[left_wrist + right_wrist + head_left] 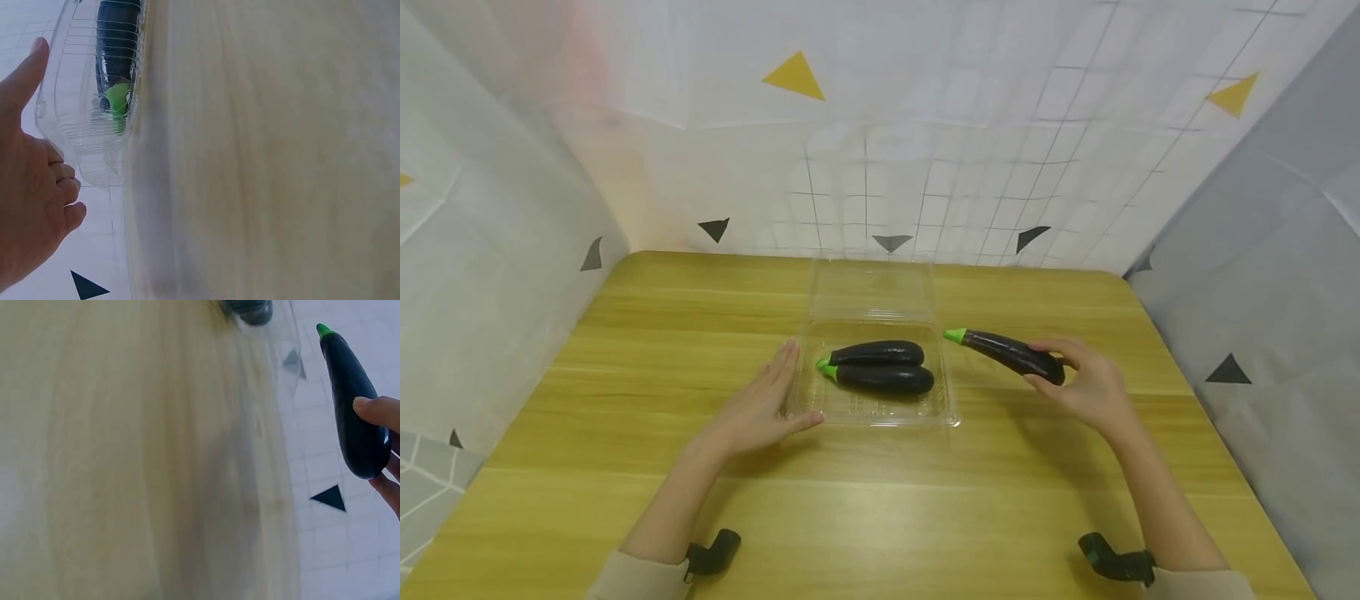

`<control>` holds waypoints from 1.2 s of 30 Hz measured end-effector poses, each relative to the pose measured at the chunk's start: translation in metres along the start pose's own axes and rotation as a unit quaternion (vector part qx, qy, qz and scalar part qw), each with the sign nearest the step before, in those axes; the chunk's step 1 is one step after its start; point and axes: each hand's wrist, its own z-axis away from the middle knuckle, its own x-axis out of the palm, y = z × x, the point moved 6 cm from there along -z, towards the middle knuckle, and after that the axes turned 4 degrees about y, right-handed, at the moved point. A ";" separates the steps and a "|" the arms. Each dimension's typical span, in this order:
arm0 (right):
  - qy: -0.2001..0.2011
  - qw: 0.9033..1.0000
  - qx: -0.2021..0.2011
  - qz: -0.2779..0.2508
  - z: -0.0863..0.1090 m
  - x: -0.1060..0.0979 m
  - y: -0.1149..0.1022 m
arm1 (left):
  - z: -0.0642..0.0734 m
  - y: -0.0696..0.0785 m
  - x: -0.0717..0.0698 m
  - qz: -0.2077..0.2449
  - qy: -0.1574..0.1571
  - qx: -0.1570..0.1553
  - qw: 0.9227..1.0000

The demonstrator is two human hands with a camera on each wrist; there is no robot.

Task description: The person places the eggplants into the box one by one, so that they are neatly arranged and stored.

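Note:
A clear plastic clamshell box (pixel 951 400) lies on the table with its lid (pixel 872 287) folded back, away from me. Two dark eggplants (pixel 887 380) with green stems lie side by side in it, stems to the left. My left hand (pixel 760 408) rests against the box's left side, fingers straight and thumb along the front corner. To the right of the box, my right hand (pixel 1086 387) pinches a third eggplant (pixel 1011 352) by its thick end, raised over the table. Its green stem (pixel 322 329) points toward the box.
The wooden table (pixel 880 517) ends at a pale back wall (pixel 880 183) with grid lines and triangle marks. White side walls (pixel 1262 333) stand left and right. A black wrist mount (pixel 1116 560) sits on each forearm.

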 end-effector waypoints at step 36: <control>0.002 0.978 -0.196 -0.072 -0.027 0.044 -0.113 | 0.000 -0.003 0.001 0.006 -0.001 -0.007 1.000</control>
